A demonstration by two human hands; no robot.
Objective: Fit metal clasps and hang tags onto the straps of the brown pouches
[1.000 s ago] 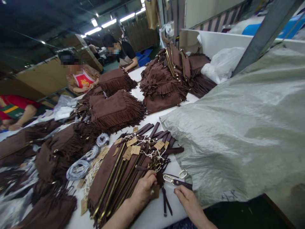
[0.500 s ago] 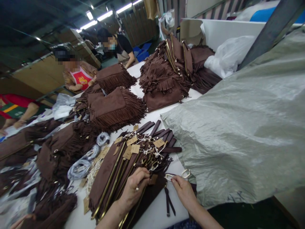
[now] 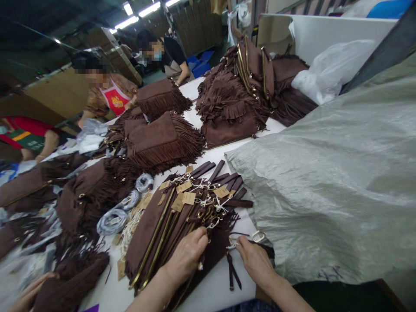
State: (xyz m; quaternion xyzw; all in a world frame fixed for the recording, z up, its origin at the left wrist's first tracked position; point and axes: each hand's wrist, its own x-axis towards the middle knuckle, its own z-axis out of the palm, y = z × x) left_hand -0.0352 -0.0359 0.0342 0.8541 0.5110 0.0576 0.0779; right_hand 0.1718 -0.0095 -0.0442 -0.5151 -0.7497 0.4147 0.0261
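Observation:
My left hand is closed with curled fingers at the end of a brown bag beside a stack of brown suede pouches with gold zips. What its fingertips grip is hidden. To its right my right hand pinches a thin white cord, close to a metal clasp on the bag. A pale oval ring on a dark strap lies just behind that hand. A thin brown strap tassel lies below the clasp. Tan hang tags on white cords cover the stack's far end.
Fringed brown bags and a tall heap fill the table's far side. Coiled wrapped straps lie left of the stack. A grey plastic sheet covers the right. Several people work across the table; another person's hand holds brown material lower left.
My left hand has turned over somewhat at the bag's end. My right fingers have gone from the metal clasp to the white cord beside it. The view has shifted slightly.

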